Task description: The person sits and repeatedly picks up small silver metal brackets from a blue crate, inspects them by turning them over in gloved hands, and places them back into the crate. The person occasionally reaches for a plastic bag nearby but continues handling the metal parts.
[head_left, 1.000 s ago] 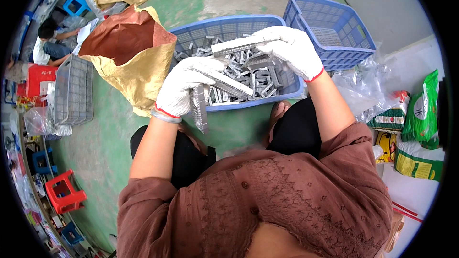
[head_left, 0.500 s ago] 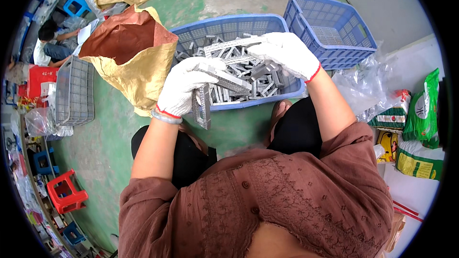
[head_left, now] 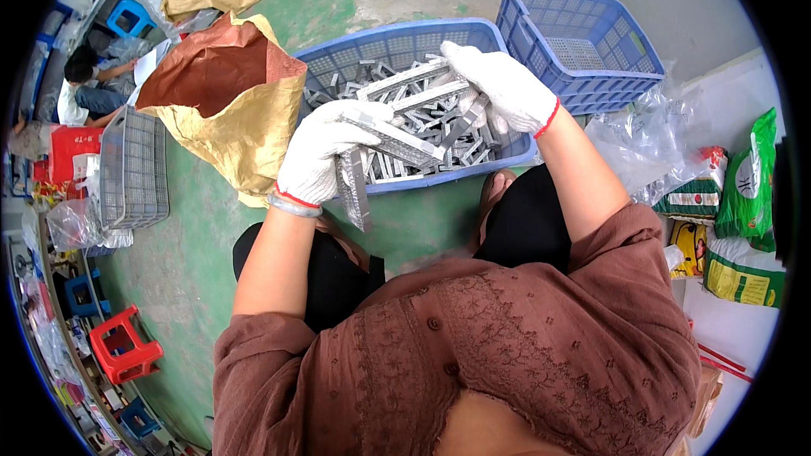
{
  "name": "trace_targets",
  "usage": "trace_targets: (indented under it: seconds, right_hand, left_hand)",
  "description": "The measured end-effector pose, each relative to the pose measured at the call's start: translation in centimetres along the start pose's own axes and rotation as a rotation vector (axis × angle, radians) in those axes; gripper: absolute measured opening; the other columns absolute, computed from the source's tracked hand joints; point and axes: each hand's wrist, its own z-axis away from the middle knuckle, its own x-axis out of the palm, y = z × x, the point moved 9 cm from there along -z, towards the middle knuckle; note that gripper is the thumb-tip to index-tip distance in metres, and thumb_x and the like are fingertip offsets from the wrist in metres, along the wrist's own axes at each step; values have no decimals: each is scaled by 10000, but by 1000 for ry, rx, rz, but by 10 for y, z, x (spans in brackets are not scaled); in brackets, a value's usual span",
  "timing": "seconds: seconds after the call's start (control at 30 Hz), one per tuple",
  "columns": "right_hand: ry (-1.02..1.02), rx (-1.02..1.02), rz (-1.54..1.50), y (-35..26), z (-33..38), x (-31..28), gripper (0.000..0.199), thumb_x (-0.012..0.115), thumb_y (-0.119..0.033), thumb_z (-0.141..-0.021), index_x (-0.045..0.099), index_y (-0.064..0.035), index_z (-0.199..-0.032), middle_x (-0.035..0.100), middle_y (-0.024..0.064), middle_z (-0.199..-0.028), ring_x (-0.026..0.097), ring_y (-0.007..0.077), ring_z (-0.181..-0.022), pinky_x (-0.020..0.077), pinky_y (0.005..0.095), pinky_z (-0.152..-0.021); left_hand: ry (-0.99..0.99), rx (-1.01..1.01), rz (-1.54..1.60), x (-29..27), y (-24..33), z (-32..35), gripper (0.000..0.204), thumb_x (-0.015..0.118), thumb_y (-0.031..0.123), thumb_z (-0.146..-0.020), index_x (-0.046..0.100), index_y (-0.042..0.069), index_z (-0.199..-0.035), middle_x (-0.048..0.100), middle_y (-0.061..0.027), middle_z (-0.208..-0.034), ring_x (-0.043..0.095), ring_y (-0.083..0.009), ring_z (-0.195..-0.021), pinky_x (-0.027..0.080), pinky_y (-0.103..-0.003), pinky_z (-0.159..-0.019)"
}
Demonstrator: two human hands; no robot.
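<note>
Both my hands wear white gloves with red cuffs. My left hand (head_left: 319,152) grips a bundle of grey metal strips (head_left: 372,148); one strip hangs down from it past the basket's front edge. My right hand (head_left: 504,89) is closed on more grey metal strips (head_left: 418,84) over the blue plastic basket (head_left: 346,55), which is filled with several loose metal pieces. The two hands are close together above the basket.
An open brown paper sack (head_left: 224,97) lies left of the basket. A second blue basket (head_left: 583,42) stands at the back right, clear plastic bags (head_left: 642,148) and green packets (head_left: 743,194) to the right. A grey wire crate (head_left: 133,169), red stools and another person (head_left: 89,84) are at far left.
My right hand has moved down and left with its strips, closer to my left hand. My left hand has stayed almost in place with its bundle.
</note>
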Motion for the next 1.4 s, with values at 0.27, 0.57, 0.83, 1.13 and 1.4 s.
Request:
trace_targets:
  seconds: [0.27,0.57,0.83,1.13,1.4]
  right_hand:
    - [-161,-246,31,-19,7,6,357,750,-317,-873,726,-57,-1115,658,4,-755,546,43,-566,383,198,-412]
    - [-160,-258,166,-25,11,7,293,719,-211,-895,724,-59,-1144,710,-10,-869,570,40,-670,434,209,-520]
    - [-59,-401,244,-42,18,10,290,705,-182,-878,728,-104,-1156,735,2,-878,608,55,-707,483,212,-636]
    - [-125,-658,197,-48,22,17,312,621,-102,-900,692,-43,-1198,756,55,-968,686,80,-826,516,222,-730]
    - [53,-518,294,-106,-9,28,305,720,-235,-885,725,-23,-1104,656,5,-764,518,66,-609,442,223,-563]
  left_hand:
    - [-69,-24,-125,5,4,6,325,659,20,-770,687,-75,-1080,716,-136,-1044,661,-157,-899,515,-238,-761]
    - [-38,-26,-121,4,7,7,314,651,12,-758,681,-80,-1057,719,-145,-1024,651,-151,-829,520,-240,-729]
    - [-42,-66,-35,3,7,7,256,622,-18,-769,652,-79,-1016,714,-165,-1009,674,-168,-774,531,-223,-587]
    - [-118,26,200,-8,10,13,230,558,23,-839,683,-97,-990,710,-181,-1069,698,-190,-897,574,-229,-726]
    - [-96,37,52,-23,6,18,311,627,92,-781,689,-105,-1014,643,-257,-1234,683,-199,-960,529,-227,-727]
